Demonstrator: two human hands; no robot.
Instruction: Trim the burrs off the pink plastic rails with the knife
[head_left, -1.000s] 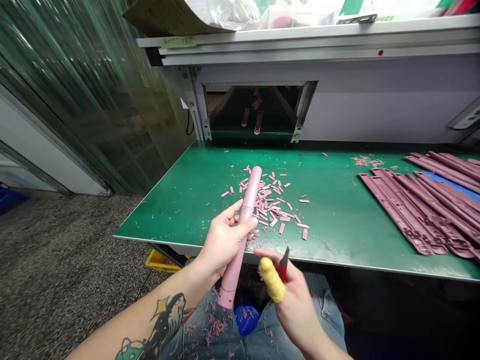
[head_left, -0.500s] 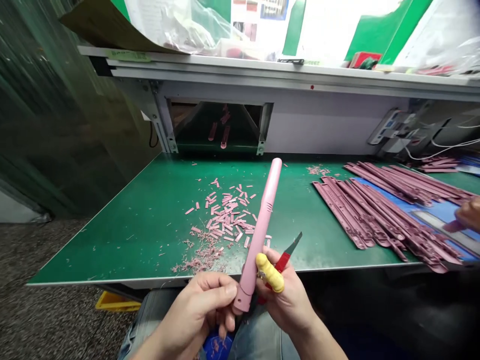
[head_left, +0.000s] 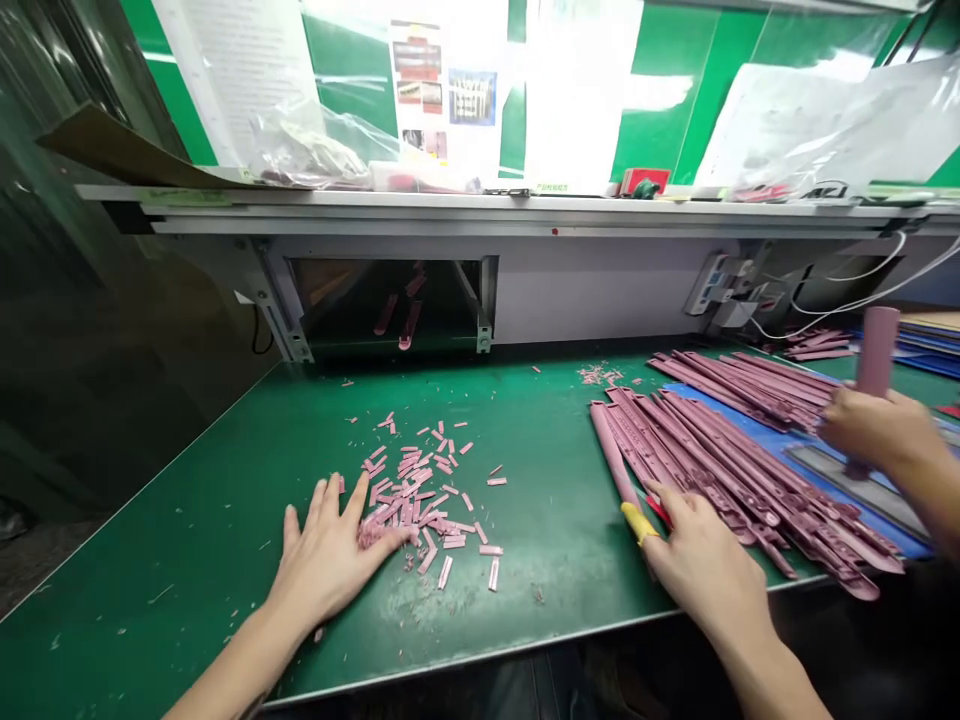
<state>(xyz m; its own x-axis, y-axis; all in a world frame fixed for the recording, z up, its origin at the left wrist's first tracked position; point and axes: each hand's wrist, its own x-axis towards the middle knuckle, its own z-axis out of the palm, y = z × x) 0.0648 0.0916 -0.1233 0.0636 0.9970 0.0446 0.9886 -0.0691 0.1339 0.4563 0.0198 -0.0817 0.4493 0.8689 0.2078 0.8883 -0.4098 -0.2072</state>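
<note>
My left hand [head_left: 326, 560] lies on the green worktop with its fingers spread, touching a pile of small pink plastic scraps [head_left: 409, 480]. At the row's left end, my right hand [head_left: 705, 560] is closed on one end of a long pink plastic tube [head_left: 611, 450]. A yellow finger cot [head_left: 638, 523] covers its thumb. Between thumb and fingers shows the red handle of a knife [head_left: 658, 510]; the blade is hidden. Several long pink plastic parts [head_left: 720, 450] lie side by side just right of the tube.
Another person's hand [head_left: 877, 430] grips an upright pink tube [head_left: 877, 350] at the right, over a blue sheet [head_left: 907, 535]. Behind the worktop [head_left: 225, 490] is an opening with a dark chute [head_left: 337, 320]. A shelf [head_left: 600, 215] runs above, and white cables [head_left: 847, 300] hang at the right.
My hands have parted. The right carried the pink tube to the row's left end; the left let go and came down on the scraps. The view has tilted up and shifted right.
</note>
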